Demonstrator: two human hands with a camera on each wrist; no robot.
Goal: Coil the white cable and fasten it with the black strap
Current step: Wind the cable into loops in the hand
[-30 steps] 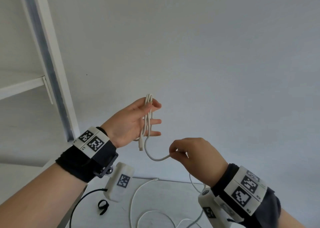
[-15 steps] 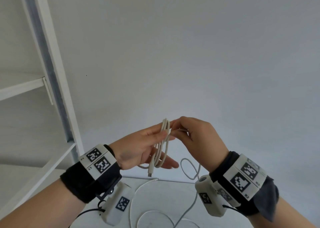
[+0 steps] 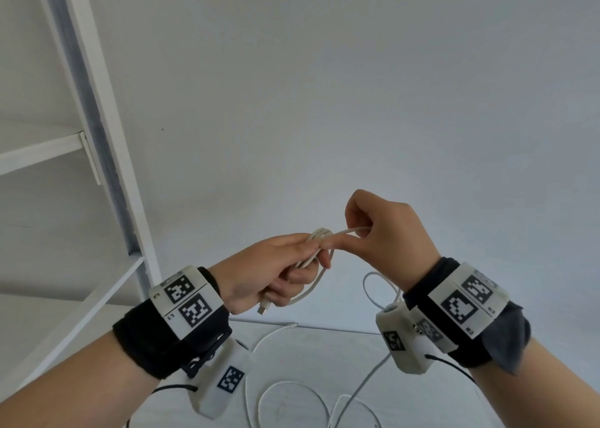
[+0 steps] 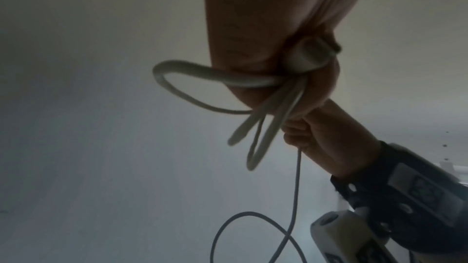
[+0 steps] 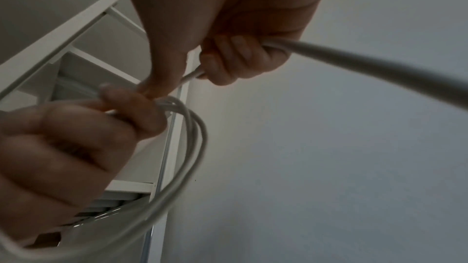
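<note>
Holding the coiled loops of the white cable [image 3: 319, 258] in my left hand [image 3: 269, 275], I kept my fingers curled round the bundle, thumb on top, with the metal-tipped plug [image 3: 264, 307] poking out below my palm at 6 o'clock. My right hand [image 3: 386, 232] sat just beside it at 3 o'clock, fingers curled round the free run of the cable, the 2 hands touching at the fingertips. From my right fist the cable dropped past the wrist camera [image 3: 402, 340] and lay in slack loops on the white table [image 3: 308, 362] at 6 o'clock. A white shelf frame [image 3: 107, 154] stood at 9 o'clock against the pale wall [image 3: 357, 86]. I could not see the black strap.
</note>
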